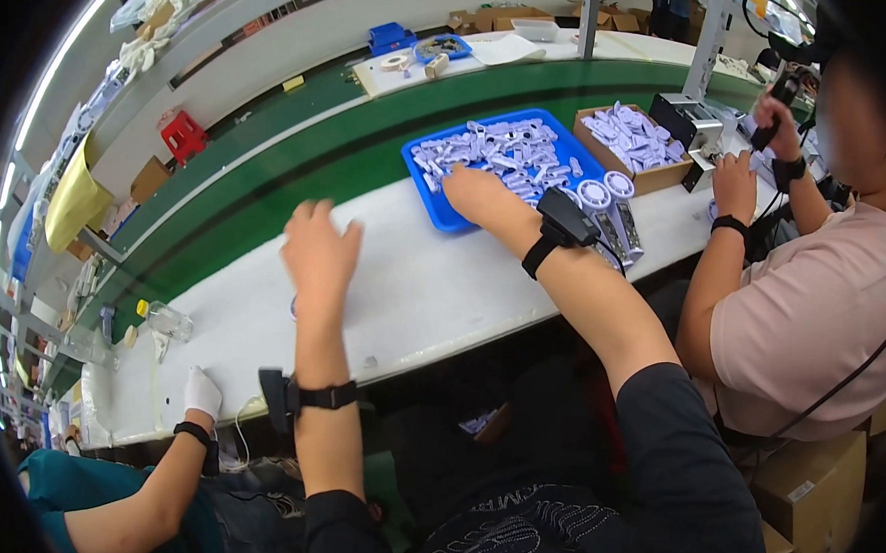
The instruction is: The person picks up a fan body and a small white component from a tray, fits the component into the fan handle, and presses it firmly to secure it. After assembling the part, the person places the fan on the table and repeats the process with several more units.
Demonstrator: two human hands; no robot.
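Observation:
My right hand (pixel 477 196) reaches into a blue tray (pixel 446 217) heaped with several small pale lilac plastic parts (pixel 500 147); its fingers rest among the parts and I cannot tell if they hold one. My left hand (pixel 319 250) hovers above the white bench top (pixel 412 295) with its fingers spread and nothing in it. A small part (pixel 293 309) peeks out just under that hand. Both wrists wear black straps with small devices.
A cardboard box (pixel 632 141) of the same lilac parts stands right of the tray. A person in a pink shirt (pixel 812 316) works at my right, a gloved hand (pixel 201 392) of another at my left. A green conveyor belt (pixel 299 159) runs behind the bench.

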